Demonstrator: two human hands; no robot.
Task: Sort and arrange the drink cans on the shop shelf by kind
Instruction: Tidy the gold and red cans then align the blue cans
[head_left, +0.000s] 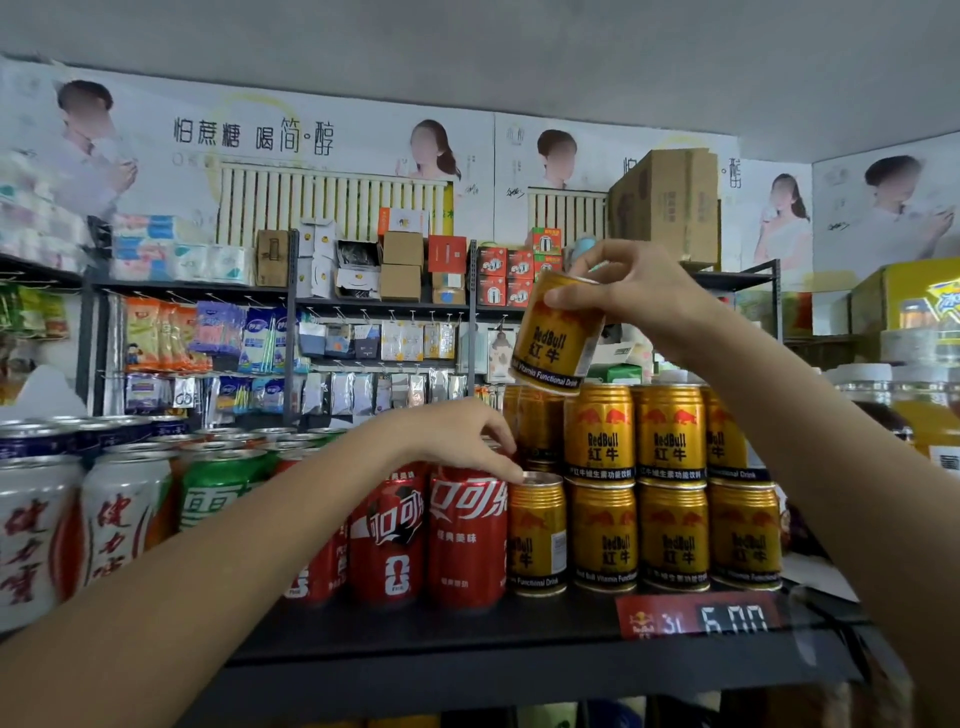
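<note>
Shelf (467, 631) was largely sorted already: white, green and red cans (467, 540) grouped under and left of the left fingers, gold cans (672, 488) stacked two high below the right fingers. One gold can (558, 338) was gripped, tilted, by the right hand (634, 296) above the stack's open slot. Left hand (467, 441) was curled on a red can's top. Placement judged outstanding.

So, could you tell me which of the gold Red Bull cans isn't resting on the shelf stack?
The tilted gold can that the right hand holds by its top, in the air above the stacked gold cans, which all stand upright.
</note>
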